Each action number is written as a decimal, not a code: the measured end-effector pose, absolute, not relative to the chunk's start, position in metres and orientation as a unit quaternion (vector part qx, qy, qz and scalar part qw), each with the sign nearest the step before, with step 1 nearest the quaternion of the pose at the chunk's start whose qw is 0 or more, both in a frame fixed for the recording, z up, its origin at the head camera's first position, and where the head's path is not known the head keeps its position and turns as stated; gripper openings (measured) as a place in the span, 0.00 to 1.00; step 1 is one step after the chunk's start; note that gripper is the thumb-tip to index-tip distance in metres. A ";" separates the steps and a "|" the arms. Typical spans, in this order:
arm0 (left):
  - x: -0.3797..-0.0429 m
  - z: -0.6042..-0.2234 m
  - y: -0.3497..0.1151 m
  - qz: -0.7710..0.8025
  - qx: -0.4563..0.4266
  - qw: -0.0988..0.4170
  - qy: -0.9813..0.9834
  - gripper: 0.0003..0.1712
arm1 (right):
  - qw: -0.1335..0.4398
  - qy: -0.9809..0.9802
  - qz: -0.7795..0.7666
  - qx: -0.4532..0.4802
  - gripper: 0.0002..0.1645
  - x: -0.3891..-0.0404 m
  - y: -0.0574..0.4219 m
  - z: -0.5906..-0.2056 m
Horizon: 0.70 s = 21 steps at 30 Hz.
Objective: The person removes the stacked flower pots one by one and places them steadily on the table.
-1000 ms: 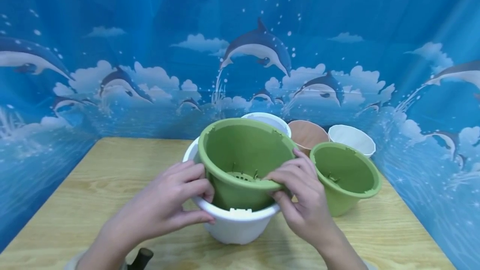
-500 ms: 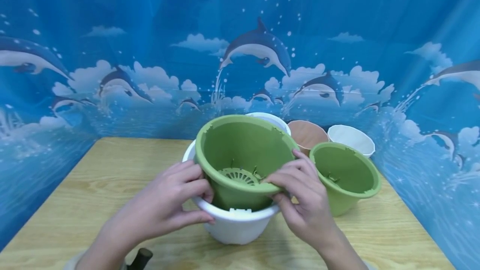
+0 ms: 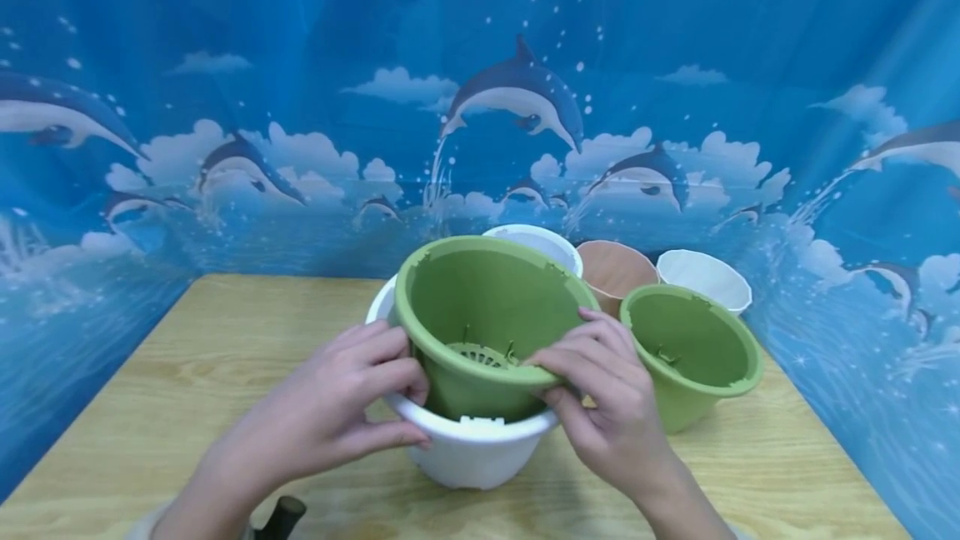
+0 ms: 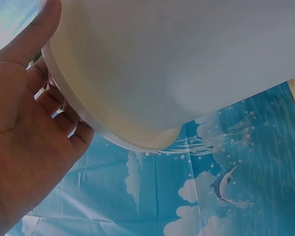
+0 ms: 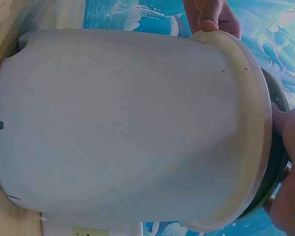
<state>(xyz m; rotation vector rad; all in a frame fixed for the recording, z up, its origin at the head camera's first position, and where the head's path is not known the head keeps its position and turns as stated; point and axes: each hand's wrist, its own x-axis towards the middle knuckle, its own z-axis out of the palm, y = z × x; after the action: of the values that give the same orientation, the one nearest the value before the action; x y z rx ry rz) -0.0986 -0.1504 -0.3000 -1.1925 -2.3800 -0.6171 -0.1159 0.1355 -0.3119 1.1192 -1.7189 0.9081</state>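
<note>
A green plastic flowerpot (image 3: pixel 487 298) sits tilted partway inside a larger white flowerpot (image 3: pixel 476 457), its slotted bottom partly in sight. My left hand (image 3: pixel 345 394) grips the left rim of the white pot, thumb outside and fingers curled over the edge. In the left wrist view, that hand (image 4: pixel 34 132) holds the rim of the white wall (image 4: pixel 187 59). With thumb and fingers, my right hand (image 3: pixel 603 394) pinches the green pot's front right rim. The right wrist view shows the white pot (image 5: pixel 128 123) from its side, the green rim (image 5: pixel 278 162) poking out beyond it.
A second green pot (image 3: pixel 686 357) stands to the right. Behind are a white pot (image 3: pixel 540 240), a brown pot (image 3: pixel 618 269) and a white faceted pot (image 3: pixel 705 277). A dark stub (image 3: pixel 283 515) shows by the left forearm. A dolphin-print curtain (image 3: pixel 480 107) surrounds the wooden table (image 3: pixel 247 340).
The green pot tipped toward me half a second ago, baring more of its bottom, then tilted partly back. Both hands keep their grips, and the white pot stays in place.
</note>
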 end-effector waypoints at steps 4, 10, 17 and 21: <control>-0.099 -0.300 -0.150 -0.220 -0.426 0.204 -0.854 0.16 | 0.441 -0.685 0.364 0.451 0.09 -0.116 0.135 -0.311; -0.099 -0.300 -0.150 -0.218 -0.425 0.204 -0.854 0.17 | 0.454 -0.677 0.366 0.449 0.09 -0.116 0.136 -0.309; -0.099 -0.300 -0.150 -0.219 -0.424 0.204 -0.855 0.17 | 0.462 -0.669 0.370 0.450 0.08 -0.115 0.137 -0.306; -0.099 -0.300 -0.150 -0.220 -0.422 0.202 -0.856 0.17 | 0.464 -0.665 0.370 0.453 0.07 -0.116 0.137 -0.306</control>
<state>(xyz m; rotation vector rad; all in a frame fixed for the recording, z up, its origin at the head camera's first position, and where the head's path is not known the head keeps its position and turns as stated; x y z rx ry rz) -0.0988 -0.1499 -0.3002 -1.1797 -2.3906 -0.6136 -0.1157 0.1369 -0.3059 1.1129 -1.6347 0.9091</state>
